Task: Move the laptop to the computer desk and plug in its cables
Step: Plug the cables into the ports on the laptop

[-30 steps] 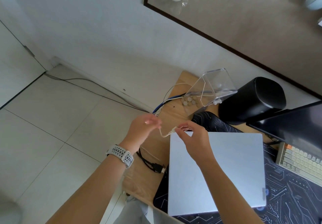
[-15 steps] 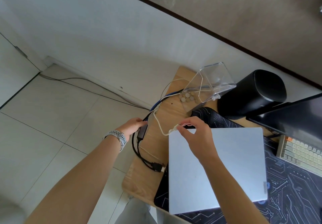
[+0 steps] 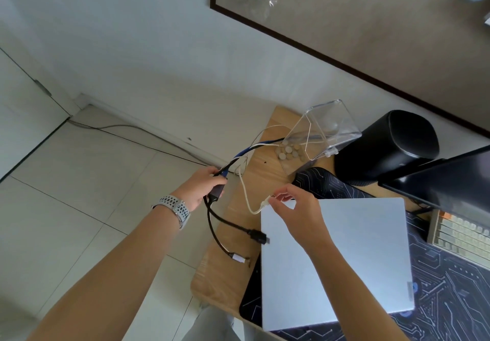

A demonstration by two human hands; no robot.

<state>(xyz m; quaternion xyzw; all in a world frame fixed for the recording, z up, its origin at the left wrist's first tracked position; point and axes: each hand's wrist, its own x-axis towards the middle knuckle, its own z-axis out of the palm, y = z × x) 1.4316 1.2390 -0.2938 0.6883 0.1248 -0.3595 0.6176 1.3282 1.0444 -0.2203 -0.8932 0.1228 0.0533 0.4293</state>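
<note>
Resting closed on the desk (image 3: 212, 282), the laptop (image 3: 344, 261) awaits cables; left hand (image 3: 204, 189) grips the black bundle (image 3: 225, 224) off the desk's left edge, right hand (image 3: 294, 208) pinches the white plug (image 3: 262, 205) at the far-left corner, ready for insertion.

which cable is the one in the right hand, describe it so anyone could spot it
Start at the closed silver laptop on the desk. At its far left corner the right hand pinches the plug of a thin white cable. The other cables, bunched in the left hand, are thick and black or blue.
</note>
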